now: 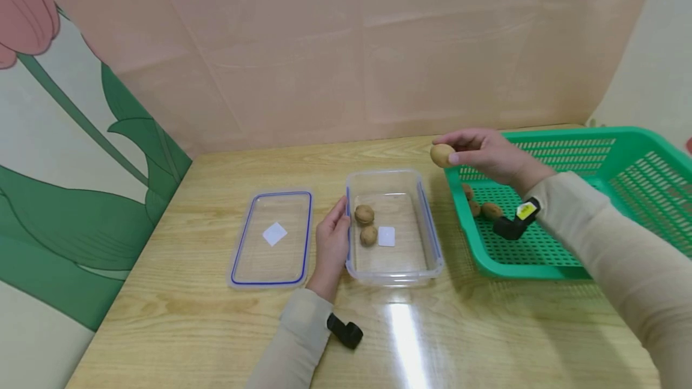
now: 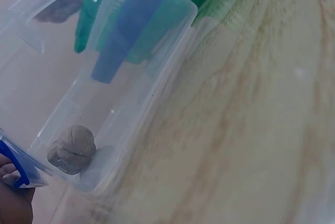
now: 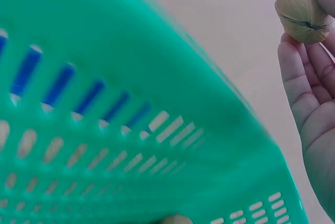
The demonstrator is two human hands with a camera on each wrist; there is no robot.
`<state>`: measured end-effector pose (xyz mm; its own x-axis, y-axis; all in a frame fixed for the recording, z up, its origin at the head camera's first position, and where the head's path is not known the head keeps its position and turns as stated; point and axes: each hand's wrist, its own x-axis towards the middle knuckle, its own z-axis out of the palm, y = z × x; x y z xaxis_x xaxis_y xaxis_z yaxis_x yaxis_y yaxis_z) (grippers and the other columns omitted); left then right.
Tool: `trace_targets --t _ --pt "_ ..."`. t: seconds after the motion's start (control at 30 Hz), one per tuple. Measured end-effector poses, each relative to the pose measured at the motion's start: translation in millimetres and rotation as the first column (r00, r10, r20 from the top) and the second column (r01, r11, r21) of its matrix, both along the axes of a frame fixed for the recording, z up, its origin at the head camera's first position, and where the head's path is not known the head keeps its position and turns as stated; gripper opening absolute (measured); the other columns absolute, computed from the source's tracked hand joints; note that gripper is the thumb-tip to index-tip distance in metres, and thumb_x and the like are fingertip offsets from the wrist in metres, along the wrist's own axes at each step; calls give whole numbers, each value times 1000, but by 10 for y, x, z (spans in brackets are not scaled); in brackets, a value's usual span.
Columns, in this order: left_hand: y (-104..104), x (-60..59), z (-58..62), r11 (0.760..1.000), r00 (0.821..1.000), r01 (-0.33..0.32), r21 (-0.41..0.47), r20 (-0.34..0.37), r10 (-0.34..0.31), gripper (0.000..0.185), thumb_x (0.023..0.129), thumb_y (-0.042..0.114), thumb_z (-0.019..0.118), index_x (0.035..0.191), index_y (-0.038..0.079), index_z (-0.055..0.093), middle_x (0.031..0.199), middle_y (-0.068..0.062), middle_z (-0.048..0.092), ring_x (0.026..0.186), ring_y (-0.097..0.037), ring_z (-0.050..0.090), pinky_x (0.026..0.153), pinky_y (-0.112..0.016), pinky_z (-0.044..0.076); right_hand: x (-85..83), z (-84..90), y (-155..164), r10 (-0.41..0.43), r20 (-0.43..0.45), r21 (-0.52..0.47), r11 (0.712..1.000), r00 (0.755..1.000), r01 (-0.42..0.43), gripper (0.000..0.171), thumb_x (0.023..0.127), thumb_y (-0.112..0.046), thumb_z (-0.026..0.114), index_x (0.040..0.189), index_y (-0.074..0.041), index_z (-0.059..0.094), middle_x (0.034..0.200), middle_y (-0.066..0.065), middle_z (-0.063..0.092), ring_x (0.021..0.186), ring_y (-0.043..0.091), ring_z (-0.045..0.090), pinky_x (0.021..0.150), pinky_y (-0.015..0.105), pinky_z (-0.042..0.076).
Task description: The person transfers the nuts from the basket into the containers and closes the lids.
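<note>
My right hand (image 1: 481,152) pinches a walnut (image 1: 442,155) between thumb and fingers, above the left rim of a green basket (image 1: 469,245). In the right wrist view the walnut (image 3: 302,12) shows its seam. My left hand (image 1: 331,239) holds the left wall of a clear plastic container (image 1: 405,263), fingers at its rim. Two walnuts (image 1: 364,215) lie inside the container along its left side, beside a white square label (image 1: 386,236). Several more walnuts (image 1: 491,211) lie in the basket, partly hidden behind its left wall and the wrist camera.
Left of the container, a clear lid (image 1: 273,263) with a blue seal and a white label (image 1: 274,233) lies flat on the wooden table (image 1: 178,269). A pinkish sheet (image 1: 346,47) rises behind the table, and a wall with painted flowers (image 1: 70,221) stands at the left.
</note>
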<state>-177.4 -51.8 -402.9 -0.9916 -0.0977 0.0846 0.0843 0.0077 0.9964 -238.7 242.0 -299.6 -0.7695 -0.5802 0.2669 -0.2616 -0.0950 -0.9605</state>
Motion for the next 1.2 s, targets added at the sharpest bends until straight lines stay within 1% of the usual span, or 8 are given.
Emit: trace_targets --t 0.1,0.3,0.47,0.7,0.93,1.03,1.17,1.2 --pt "4 7 10 1000 1000 1 6 3 -1 40 91 3 46 131 5 51 136 -7 50 128 -19 43 108 -31 35 11 0 -75 14 -16 -8 1000 1000 -14 37 88 12 48 115 -7 64 98 0 69 87 8 63 76 21 54" --pt "8 5 6 1000 1000 2 9 6 -2 40 91 3 46 131 4 51 136 -7 50 129 -20 42 108 -31 35 46 39 -234 12 -13 45 999 1000 -12 36 88 8 52 116 -10 64 98 -2 68 88 8 63 78 21 53" --pt "7 -2 -1 1000 1000 3 7 10 -3 40 92 3 46 131 6 51 136 -6 49 129 -19 42 108 -31 35 76 56 -342 36 -18 61 998 999 -35 35 87 7 54 115 -12 64 99 -1 69 88 9 63 78 20 53" --pt "4 -6 5 1000 1000 3 2 20 -3 40 92 5 46 131 6 51 136 -5 49 129 -19 42 108 -31 35 116 71 -448 22 -23 145 989 999 -19 31 86 -2 61 113 -17 65 99 -3 68 89 9 62 76 20 53" --pt "4 -6 9 1000 999 6 -2 40 -6 40 92 7 46 133 7 49 137 -2 49 129 -16 41 108 -29 35 123 77 -574 37 -11 187 982 999 -34 32 85 -1 62 113 -17 65 101 -5 68 88 9 62 76 21 54" --pt "3 -4 5 1000 999 4 -3 35 -4 40 92 6 46 132 8 50 137 -3 49 130 -17 41 108 -30 35 124 74 -639 36 -4 226 974 999 -34 31 85 -3 63 115 -12 63 102 -5 68 90 10 62 77 22 53" --pt "3 -6 2 1000 1000 4 -3 31 -4 40 92 6 46 132 8 50 137 -3 49 129 -18 42 108 -31 35 119 58 -729 29 11 277 960 1000 -31 36 84 -3 63 119 3 57 102 -6 68 92 11 61 80 24 53" --pt "4 -7 2 1000 999 4 -4 35 -4 40 92 7 46 132 9 50 137 -3 49 129 -17 42 108 -31 35 119 52 -751 28 13 289 957 1000 -30 38 84 -3 64 120 5 56 102 -6 68 92 11 61 81 24 53"
